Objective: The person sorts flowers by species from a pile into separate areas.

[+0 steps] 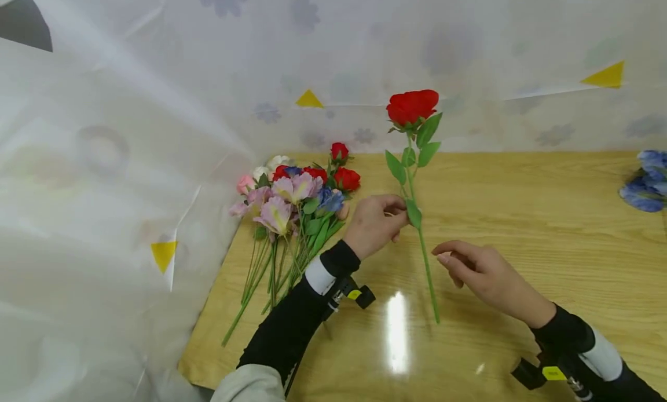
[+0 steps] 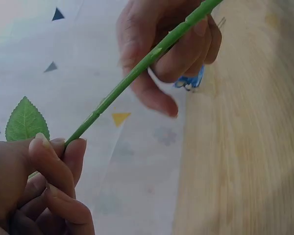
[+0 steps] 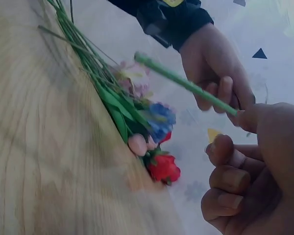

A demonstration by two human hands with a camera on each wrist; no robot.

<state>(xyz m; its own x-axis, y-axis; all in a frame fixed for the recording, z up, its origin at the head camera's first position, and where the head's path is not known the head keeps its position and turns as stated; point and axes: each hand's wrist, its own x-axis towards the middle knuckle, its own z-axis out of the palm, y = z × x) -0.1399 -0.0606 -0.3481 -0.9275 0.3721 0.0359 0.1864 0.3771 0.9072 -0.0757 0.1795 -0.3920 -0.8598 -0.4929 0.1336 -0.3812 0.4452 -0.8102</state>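
A person held up a single red rose (image 1: pixel 414 212) over a wood-grained table (image 1: pixel 521 205), its bloom (image 1: pixel 413 108) uppermost and its green stem (image 1: pixel 428 271) leaning slightly. The left hand (image 1: pixel 375 223) had its grip clamped on the stem, thumb and fingertips pinching it close by a leaf (image 2: pixel 27 120), as the left wrist view showed. The right hand (image 1: pixel 490 277) waited just beside the lower stem, its grip loose, fingers bent and apart from the thumb, with nothing in it; whether the stem's foot met the table could not be told. By its look, the rose was likely light but top-heavy, the stem fairly stiff and smooth enough to roll between the fingers, the petals soft and easily crushed, the leaves apt to bend. The bare length of stem below the leaves, marked by small nubs, seemed the best place to take hold, well clear of the bloom. At the person's left, a heap of mixed flowers (image 1: pixel 278 214) lay with stems toward the near edge, while blue blossoms (image 1: pixel 643 193) showed at far right, before a patterned white sheet (image 1: pixel 208 95)
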